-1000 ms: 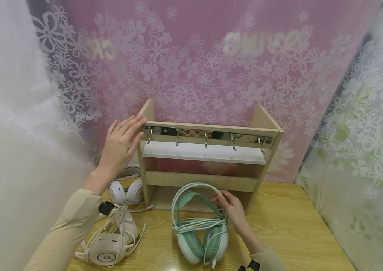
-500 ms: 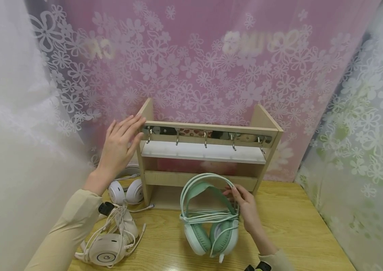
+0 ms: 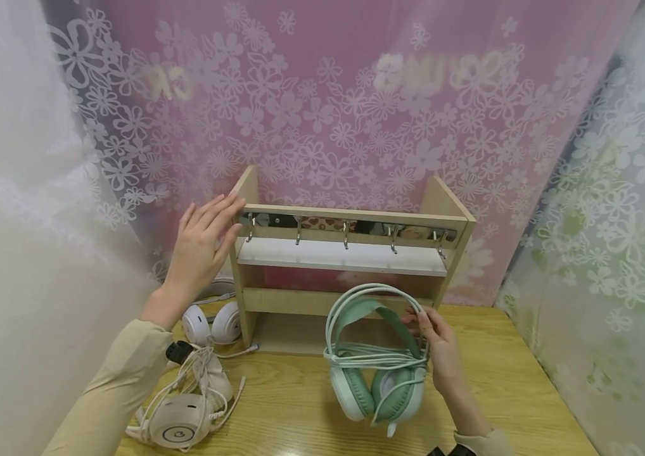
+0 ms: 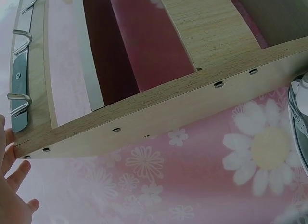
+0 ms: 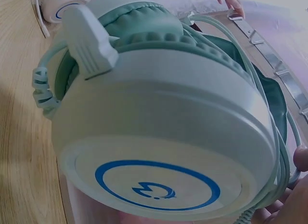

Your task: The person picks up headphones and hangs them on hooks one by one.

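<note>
In the head view, my right hand (image 3: 442,345) grips the right side of the headband of a mint-green and white pair of headphones (image 3: 350,394). Its cable is wound across it below the band, and the ear cups hang down in front of the rack. One white cup with a blue ring logo fills much of the right wrist view (image 5: 163,113). My left hand (image 3: 199,244) rests with extended fingers against the upper left corner of a wooden rack (image 3: 334,303). The left wrist view shows those fingers (image 4: 17,178) at the end of the side panel (image 4: 183,111).
A metal strip with several hooks (image 3: 346,234) runs along the rack's top bar. White headphones (image 3: 227,322) stand left of the rack. Another white pair (image 3: 180,421), wrapped in its cable, lies nearer on the wooden table (image 3: 505,380). Floral curtains (image 3: 322,114) close off the back and sides.
My right hand has carried the green headphones to the right and slightly up. My left hand stays at the rack's corner.
</note>
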`<action>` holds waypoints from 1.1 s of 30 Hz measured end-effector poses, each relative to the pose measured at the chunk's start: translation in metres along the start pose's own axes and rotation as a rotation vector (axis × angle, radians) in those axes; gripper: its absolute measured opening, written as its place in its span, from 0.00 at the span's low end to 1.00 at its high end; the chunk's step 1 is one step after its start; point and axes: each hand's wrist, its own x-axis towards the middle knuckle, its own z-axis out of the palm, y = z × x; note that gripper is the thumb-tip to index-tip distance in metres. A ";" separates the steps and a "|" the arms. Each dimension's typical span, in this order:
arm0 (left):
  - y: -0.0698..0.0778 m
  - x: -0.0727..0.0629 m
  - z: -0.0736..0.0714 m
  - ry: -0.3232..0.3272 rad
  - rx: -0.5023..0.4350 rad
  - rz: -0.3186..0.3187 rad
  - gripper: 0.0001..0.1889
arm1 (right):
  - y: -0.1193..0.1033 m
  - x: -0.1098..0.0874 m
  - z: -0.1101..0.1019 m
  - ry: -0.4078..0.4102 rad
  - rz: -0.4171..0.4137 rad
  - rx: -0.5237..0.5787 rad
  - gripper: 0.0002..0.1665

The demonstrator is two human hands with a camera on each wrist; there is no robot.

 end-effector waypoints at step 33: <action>0.001 -0.001 0.001 0.010 0.054 0.022 0.24 | -0.020 -0.001 -0.049 0.138 -0.020 0.075 0.20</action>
